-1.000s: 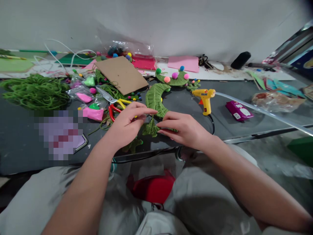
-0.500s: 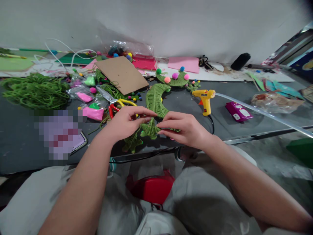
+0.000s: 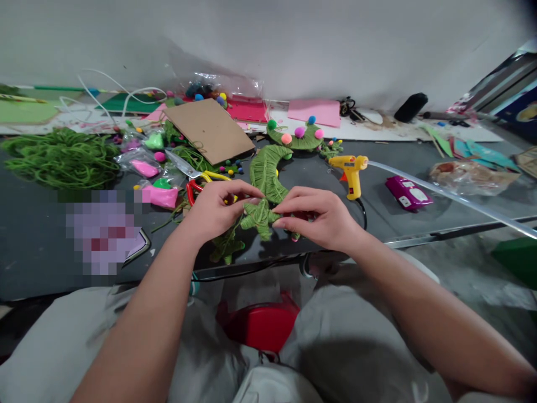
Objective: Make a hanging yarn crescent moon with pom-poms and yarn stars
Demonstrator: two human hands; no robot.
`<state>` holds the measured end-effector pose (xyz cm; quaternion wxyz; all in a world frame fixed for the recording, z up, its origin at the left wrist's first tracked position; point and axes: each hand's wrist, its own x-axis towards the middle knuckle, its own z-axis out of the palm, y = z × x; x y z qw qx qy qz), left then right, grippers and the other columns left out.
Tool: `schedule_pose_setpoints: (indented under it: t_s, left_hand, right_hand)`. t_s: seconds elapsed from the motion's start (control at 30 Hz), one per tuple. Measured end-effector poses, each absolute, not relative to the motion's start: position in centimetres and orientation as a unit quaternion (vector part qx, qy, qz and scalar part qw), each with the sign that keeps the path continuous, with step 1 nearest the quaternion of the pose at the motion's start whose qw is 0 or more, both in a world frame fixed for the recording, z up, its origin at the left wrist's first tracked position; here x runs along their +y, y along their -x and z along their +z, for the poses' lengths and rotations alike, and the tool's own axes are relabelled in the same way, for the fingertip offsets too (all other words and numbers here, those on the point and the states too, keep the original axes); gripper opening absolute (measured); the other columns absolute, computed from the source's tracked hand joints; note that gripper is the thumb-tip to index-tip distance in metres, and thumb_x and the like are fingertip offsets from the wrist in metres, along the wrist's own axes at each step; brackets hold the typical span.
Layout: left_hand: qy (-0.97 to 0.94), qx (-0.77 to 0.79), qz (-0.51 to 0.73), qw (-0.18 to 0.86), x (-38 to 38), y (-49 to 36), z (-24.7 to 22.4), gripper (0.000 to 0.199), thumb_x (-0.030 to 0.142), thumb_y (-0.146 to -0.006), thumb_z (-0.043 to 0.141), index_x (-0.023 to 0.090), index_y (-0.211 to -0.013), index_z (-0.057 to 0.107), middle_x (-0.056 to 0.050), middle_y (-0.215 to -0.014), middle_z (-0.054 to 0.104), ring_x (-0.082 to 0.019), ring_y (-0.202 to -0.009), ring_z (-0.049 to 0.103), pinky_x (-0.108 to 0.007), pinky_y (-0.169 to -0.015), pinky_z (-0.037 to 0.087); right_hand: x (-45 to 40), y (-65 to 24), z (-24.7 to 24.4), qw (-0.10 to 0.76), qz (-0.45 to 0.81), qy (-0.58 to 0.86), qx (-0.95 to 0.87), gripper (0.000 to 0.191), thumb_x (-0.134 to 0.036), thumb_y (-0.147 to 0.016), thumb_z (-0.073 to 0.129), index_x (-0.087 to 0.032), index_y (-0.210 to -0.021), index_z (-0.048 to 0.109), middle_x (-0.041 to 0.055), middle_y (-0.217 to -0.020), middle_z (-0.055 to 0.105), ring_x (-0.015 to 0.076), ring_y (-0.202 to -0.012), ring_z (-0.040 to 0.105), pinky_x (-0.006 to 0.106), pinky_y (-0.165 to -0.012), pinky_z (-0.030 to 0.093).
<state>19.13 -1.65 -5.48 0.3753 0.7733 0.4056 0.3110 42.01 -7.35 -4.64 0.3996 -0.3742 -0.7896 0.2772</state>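
Between my hands is a green yarn-wrapped star (image 3: 260,219), held just above the table's front part. My left hand (image 3: 216,208) pinches its upper left side with thumb and fingertips. On the other side, my right hand (image 3: 321,217) grips its right point the same way. Behind the star lies a crescent (image 3: 265,168) wrapped in green yarn, and past that another crescent (image 3: 308,140) topped with coloured pompoms. Another green yarn-wrapped piece (image 3: 227,246) lies below my left hand, partly hidden.
A yellow glue gun (image 3: 352,174) with a long clear stick is at the right, near a purple packet (image 3: 408,193). Scissors (image 3: 195,174), a cardboard sheet (image 3: 210,131), a green yarn heap (image 3: 61,159), pink bags (image 3: 161,196) and a phone (image 3: 138,246) lie left.
The star has turned and tilted in my fingers, showing more of its face. My right hand's grip has shifted slightly; my left hand stays nearly in place.
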Motion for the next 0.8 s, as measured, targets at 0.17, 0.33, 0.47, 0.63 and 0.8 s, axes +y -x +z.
schedule_pose_setpoints:
  t_s: [0.17, 0.33, 0.47, 0.63, 0.8]
  left_hand:
    - [-0.775, 0.413, 0.31, 0.365, -1.51, -19.03, -5.7, 0.023, 0.031, -0.082, 0.063, 0.019, -0.094, 0.079, -0.005, -0.088, 0.076, -0.017, -0.069, 0.059, -0.029, -0.062, 0.042]
    - [-0.779, 0.387, 0.314, 0.379, -1.5, -19.04, -5.79, 0.036, 0.013, -0.071, 0.054, 0.019, -0.096, 0.078, -0.005, -0.095, 0.077, -0.022, -0.089, 0.067, -0.032, -0.079, 0.049]
    - [-0.778, 0.378, 0.32, 0.387, -1.58, -19.17, -5.9, 0.037, 0.013, -0.069, 0.053, 0.02, -0.095, 0.079, -0.005, -0.096, 0.077, -0.022, -0.092, 0.068, -0.032, -0.084, 0.051]
    - [-0.783, 0.368, 0.319, 0.387, -1.69, -19.35, -6.26, 0.042, 0.012, -0.067, 0.051, 0.02, -0.097, 0.079, -0.005, -0.095, 0.076, -0.022, -0.09, 0.067, -0.032, -0.078, 0.05]
    - [-0.789, 0.354, 0.317, 0.389, -1.78, -19.46, -6.44, 0.045, 0.009, -0.066, 0.05, 0.021, -0.098, 0.08, -0.004, -0.092, 0.076, -0.02, -0.083, 0.066, -0.03, -0.071, 0.047]
  right_hand:
    - [-7.39, -42.06, -4.54, 0.404, 0.28, 0.382, -0.782, 0.018, -0.03, -0.085, 0.077, -0.016, -0.096, 0.078, 0.0052, -0.086, 0.069, 0.0116, -0.069, 0.061, 0.025, -0.065, 0.05]
    - [-7.35, -42.11, -4.62, 0.404, 0.283, 0.381, -0.782, 0.018, -0.03, -0.084, 0.077, -0.016, -0.096, 0.079, 0.0051, -0.086, 0.069, 0.0118, -0.07, 0.061, 0.025, -0.066, 0.05]
    - [-7.37, -42.08, -4.66, 0.398, 0.286, 0.377, -0.786, 0.018, -0.03, -0.085, 0.077, -0.016, -0.097, 0.079, 0.0051, -0.086, 0.069, 0.0118, -0.07, 0.061, 0.026, -0.066, 0.05]
    - [-7.43, -42.01, -4.67, 0.39, 0.291, 0.375, -0.789, 0.018, -0.03, -0.086, 0.075, -0.017, -0.098, 0.078, 0.005, -0.088, 0.069, 0.0119, -0.071, 0.061, 0.025, -0.067, 0.05]
    - [-7.35, -41.96, -4.75, 0.396, 0.293, 0.359, -0.793, 0.017, -0.029, -0.086, 0.076, -0.016, -0.096, 0.078, 0.0047, -0.086, 0.069, 0.0113, -0.07, 0.061, 0.025, -0.066, 0.049]
